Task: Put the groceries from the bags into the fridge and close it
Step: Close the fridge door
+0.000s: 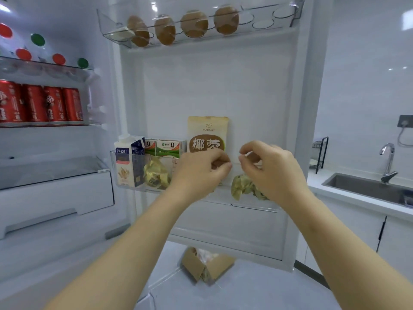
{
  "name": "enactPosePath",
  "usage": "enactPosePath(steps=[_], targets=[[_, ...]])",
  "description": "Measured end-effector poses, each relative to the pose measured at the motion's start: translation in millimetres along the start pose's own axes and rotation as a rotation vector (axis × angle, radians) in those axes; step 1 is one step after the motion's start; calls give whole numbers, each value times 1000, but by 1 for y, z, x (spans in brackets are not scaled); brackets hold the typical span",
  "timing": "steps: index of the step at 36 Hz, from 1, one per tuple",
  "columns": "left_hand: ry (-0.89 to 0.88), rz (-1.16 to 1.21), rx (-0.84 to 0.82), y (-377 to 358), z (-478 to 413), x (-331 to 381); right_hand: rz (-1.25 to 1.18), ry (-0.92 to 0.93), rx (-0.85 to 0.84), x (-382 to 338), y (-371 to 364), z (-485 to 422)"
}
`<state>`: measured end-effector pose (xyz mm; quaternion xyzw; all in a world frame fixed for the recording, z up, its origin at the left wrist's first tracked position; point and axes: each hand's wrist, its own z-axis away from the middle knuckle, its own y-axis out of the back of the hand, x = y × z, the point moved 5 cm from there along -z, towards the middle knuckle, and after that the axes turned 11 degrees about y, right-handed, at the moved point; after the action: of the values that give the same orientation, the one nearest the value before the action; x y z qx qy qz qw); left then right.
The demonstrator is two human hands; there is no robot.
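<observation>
The fridge door stands open in front of me. On its middle door shelf stand a milk carton, two green small cartons, a gold-wrapped packet and a tall beige pouch. My left hand has its fingers curled on the pouch's lower edge. To the right of it, my right hand pinches the top of a second gold-wrapped packet, which hangs low in the shelf. A brown paper bag lies on the floor below the door.
Brown eggs fill the top door rack. Red cans line a fridge shelf at left, with capped bottles above and a drawer below. A counter with sink and tap is at right.
</observation>
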<state>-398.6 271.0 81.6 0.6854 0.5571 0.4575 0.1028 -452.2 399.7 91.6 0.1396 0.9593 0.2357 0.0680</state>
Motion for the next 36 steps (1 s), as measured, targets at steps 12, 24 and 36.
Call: enactPosePath(steps=[12, 24, 36], targets=[[75, -187, 87, -29, 27, 62, -223, 71, 255, 19, 50, 32], [306, -275, 439, -44, 64, 95, -312, -65, 124, 69, 76, 74], [347, -170, 747, 17, 141, 79, -674, -17, 71, 24, 58, 94]])
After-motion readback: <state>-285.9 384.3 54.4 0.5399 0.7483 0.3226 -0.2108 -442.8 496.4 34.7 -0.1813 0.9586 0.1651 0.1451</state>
